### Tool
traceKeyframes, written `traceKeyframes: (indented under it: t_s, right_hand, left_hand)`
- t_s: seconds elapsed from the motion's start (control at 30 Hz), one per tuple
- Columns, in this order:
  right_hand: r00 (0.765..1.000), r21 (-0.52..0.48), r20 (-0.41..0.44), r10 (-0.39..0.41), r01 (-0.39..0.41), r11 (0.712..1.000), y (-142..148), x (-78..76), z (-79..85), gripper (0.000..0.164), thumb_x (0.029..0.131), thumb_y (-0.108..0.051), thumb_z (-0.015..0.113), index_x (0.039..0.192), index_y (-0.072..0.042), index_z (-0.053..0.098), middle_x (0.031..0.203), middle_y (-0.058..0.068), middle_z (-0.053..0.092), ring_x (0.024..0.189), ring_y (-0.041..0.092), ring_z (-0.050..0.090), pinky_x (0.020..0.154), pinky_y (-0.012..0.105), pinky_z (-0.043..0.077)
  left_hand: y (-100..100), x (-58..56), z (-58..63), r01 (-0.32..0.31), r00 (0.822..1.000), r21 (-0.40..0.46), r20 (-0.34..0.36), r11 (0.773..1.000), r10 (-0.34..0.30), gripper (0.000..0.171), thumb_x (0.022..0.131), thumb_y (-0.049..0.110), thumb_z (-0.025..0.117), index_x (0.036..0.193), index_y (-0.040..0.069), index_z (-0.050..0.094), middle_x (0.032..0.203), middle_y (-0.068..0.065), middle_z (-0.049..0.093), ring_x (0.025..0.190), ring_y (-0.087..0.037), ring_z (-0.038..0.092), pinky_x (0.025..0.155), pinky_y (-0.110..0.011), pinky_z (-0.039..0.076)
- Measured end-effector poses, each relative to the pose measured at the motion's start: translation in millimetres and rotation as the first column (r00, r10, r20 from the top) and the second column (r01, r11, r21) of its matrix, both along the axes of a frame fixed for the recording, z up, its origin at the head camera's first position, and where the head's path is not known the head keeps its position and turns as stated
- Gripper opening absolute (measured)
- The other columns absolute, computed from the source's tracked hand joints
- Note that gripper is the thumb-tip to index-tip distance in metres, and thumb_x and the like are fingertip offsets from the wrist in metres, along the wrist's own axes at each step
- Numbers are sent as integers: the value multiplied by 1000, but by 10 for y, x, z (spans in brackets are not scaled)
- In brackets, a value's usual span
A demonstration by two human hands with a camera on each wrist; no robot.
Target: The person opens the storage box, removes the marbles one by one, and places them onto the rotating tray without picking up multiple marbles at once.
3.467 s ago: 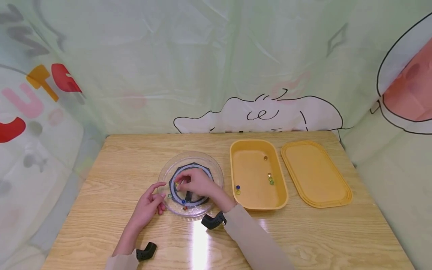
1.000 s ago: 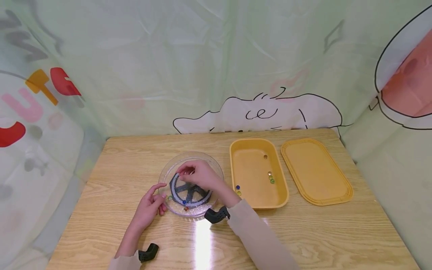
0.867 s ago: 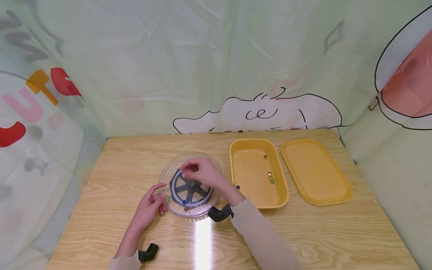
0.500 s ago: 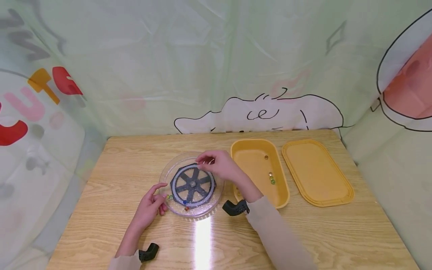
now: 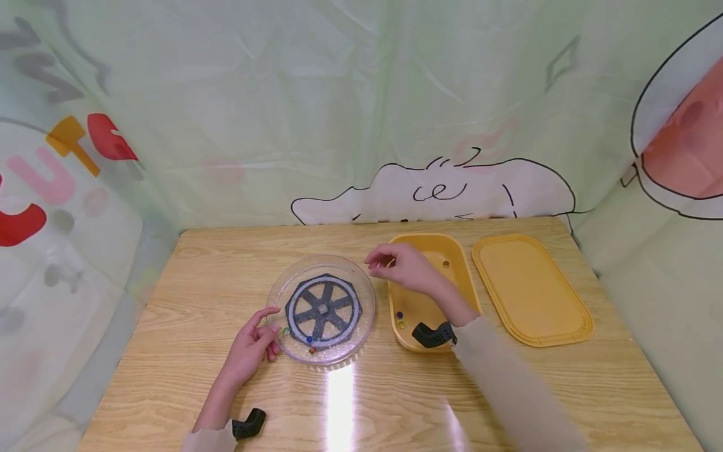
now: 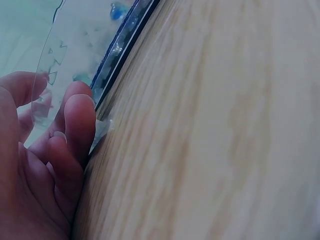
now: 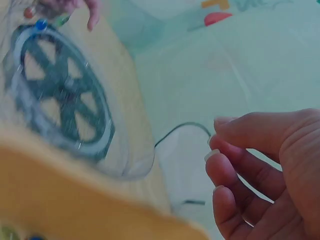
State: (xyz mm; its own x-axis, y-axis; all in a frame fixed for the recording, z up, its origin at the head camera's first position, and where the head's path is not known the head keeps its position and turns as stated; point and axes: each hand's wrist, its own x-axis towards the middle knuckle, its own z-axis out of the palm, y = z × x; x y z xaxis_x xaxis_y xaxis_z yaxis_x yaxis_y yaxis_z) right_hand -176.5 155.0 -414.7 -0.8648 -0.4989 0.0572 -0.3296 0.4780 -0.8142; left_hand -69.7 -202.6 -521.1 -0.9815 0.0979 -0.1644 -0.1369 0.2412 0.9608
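Observation:
My left hand (image 5: 248,348) grips the left rim of a clear round dish (image 5: 368,301), its thumb and fingers at the wall in the left wrist view. Within the dish lies a dark six-spoked wheel (image 5: 322,309). Beside the left thumb sit a yellow marble (image 5: 281,330) and a green marble (image 5: 286,331); a blue marble (image 5: 309,339) and a red marble (image 5: 313,350) lie near the front. My right hand (image 5: 408,270) hovers over the left rim of a yellow box (image 5: 420,307), fingers loosely curved. Nothing shows between its fingertips (image 7: 227,125) in the right wrist view.
Inside the box are a brown marble (image 5: 446,264), a dark blue marble (image 5: 400,315) and a yellowish one; the right forearm hides other marbles there. A flat yellow lid (image 5: 531,289) lies to its right. A printed curtain (image 5: 254,125) hangs behind the wooden table (image 5: 220,263).
After placing a yellow marble beside the green one at the dish's left, my right hand has moved right, from over the wheel to the box. The left hand has stayed at the rim.

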Motion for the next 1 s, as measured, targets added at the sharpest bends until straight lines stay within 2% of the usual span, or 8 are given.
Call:
traceKeyframes:
  t_s: [0.07, 0.3, 0.37, 0.53, 0.63, 0.73, 0.87, 1.0]
  right_hand:
    - [1000, 13, 12, -10, 10, 1000, 66, -6, -32, 12, 90, -7, 73, 102, -7, 73, 90, 0, 67, 84, 20, 58, 76, 34, 51]
    - [998, -13, 64, -24, 25, 1000, 263, 21, -160, 6, 88, -5, 75, 93, -4, 72, 87, 2, 67, 83, 21, 58, 76, 34, 50]
    - [997, -28, 73, -19, 21, 999, 314, 26, -201, 6, 87, -4, 75, 92, -4, 71, 87, 2, 67, 83, 20, 58, 76, 34, 49]
    - [987, -33, 158, 7, -1, 999, 415, 26, -265, 6, 86, -1, 76, 90, -3, 72, 87, 6, 68, 81, 21, 58, 73, 29, 48]
    - [973, -21, 226, 52, -49, 999, 455, 15, -298, 6, 86, 0, 75, 91, 0, 72, 88, 10, 70, 81, 24, 59, 72, 29, 48]
    - [957, -5, 273, 98, -100, 995, 481, -1, -334, 7, 86, 0, 75, 92, 2, 73, 88, 11, 70, 82, 25, 60, 71, 29, 49]
    - [942, 24, 305, 142, -156, 987, 501, -27, -389, 6, 84, 0, 76, 90, -1, 75, 86, 6, 71, 80, 21, 60, 72, 27, 49]
    - [920, 27, 337, 202, -224, 974, 507, -44, -438, 8, 83, 0, 77, 90, -2, 75, 85, 6, 72, 79, 18, 62, 75, 28, 51]
  left_hand:
    - [10, 7, 20, -4, 1000, 0, 9, 1000, 4, 36, 102, 13, 57, 138, 16, 52, 69, -14, 61, 53, -20, 57, 52, -29, 51]
    - [88, 68, 277, 6, 1000, -4, 11, 1000, -6, 38, 102, 6, 54, 140, 7, 50, 68, -13, 61, 53, -21, 58, 53, -28, 51]
    - [84, 59, 255, 3, 1000, -5, 10, 1000, -3, 37, 102, 6, 54, 139, 8, 50, 69, -14, 61, 53, -21, 57, 53, -28, 51]
    - [47, 8, 116, -12, 999, -15, 35, 1000, 12, 37, 103, 8, 55, 140, 13, 51, 70, -15, 61, 54, -20, 57, 53, -27, 51]
    - [35, -8, 82, -19, 999, -17, 45, 1000, 19, 37, 103, 9, 55, 139, 16, 51, 70, -14, 61, 54, -18, 56, 53, -27, 50]
    - [39, -9, 97, -16, 999, -17, 45, 1000, 17, 37, 103, 9, 55, 140, 15, 51, 70, -14, 61, 54, -18, 56, 53, -26, 50]
    - [32, -7, 87, -14, 999, -17, 46, 1000, 14, 38, 103, 7, 54, 140, 12, 50, 70, -15, 61, 54, -19, 56, 52, -26, 50]
    - [8, -10, 28, -16, 999, -10, 41, 1000, 16, 38, 103, 10, 55, 140, 15, 51, 70, -14, 61, 54, -19, 56, 52, -26, 50]
